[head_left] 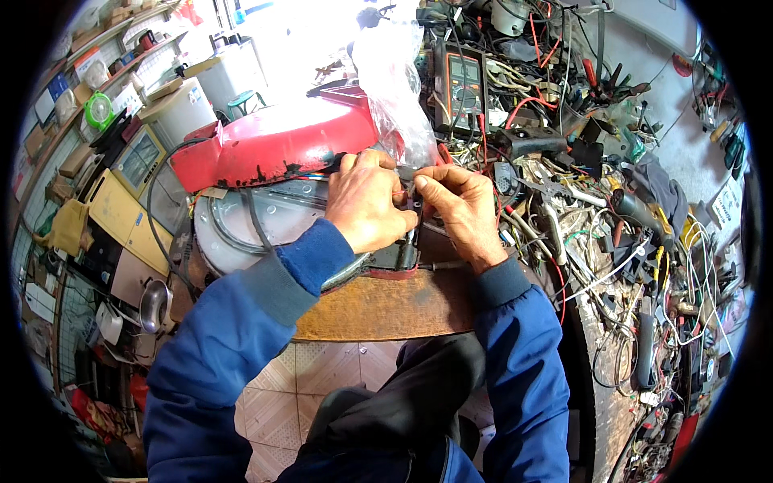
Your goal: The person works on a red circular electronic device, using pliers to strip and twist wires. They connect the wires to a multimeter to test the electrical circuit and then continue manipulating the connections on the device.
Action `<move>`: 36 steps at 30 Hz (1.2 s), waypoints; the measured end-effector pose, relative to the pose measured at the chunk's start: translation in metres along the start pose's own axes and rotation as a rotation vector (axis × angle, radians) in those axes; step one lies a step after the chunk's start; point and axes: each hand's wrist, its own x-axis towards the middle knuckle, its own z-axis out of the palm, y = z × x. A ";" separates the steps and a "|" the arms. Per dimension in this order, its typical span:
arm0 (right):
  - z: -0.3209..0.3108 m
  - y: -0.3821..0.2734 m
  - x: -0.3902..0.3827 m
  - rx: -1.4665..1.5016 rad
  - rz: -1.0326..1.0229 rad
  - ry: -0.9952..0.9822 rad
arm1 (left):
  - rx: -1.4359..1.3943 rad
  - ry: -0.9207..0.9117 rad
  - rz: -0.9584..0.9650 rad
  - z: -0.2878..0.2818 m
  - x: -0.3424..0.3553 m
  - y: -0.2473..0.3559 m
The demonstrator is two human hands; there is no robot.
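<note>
A red, round-edged appliance housing [278, 145] with dark stains stands tilted behind a grey, round metal part [233, 217] on the wooden bench. Over the right side of this appliance, my left hand [366, 197] has its fingers curled and closed. My right hand [459, 201] is beside it, thumb and forefinger pinched. The fingertips meet at a small dark piece [407, 173], too small and covered to name. Below them, a dark tray-like part with a red edge [394, 274] lies at the bench's near side. A black cable [153, 209] loops around the appliance's left.
A multimeter [465, 80] stands at the back, next to a clear plastic bag [398, 105]. Wires, pliers [584, 196] and tools crowd the bench on the right. Shelves with boxes and a green fan [99, 111] line the left. The bench's wooden edge [386, 310] curves before me.
</note>
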 end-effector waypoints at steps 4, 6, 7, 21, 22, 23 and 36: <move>-0.002 0.004 0.002 -0.001 -0.013 -0.020 | -0.055 -0.012 0.030 -0.004 -0.001 -0.004; -0.002 0.003 0.004 0.048 0.043 -0.031 | -0.074 -0.026 0.036 -0.005 -0.001 -0.008; -0.002 0.003 0.006 0.073 0.070 -0.037 | -0.081 -0.029 0.044 -0.004 0.000 -0.010; -0.020 0.007 0.027 0.203 0.251 -0.210 | -0.175 0.030 0.153 -0.005 0.007 -0.020; -0.019 0.007 0.027 0.222 0.252 -0.216 | -0.157 0.053 0.216 0.000 0.007 -0.023; -0.019 0.006 0.028 0.219 0.256 -0.222 | -0.136 0.076 0.284 0.001 0.007 -0.023; -0.014 -0.015 0.027 0.125 0.235 -0.254 | -0.080 0.046 0.225 -0.003 0.006 -0.013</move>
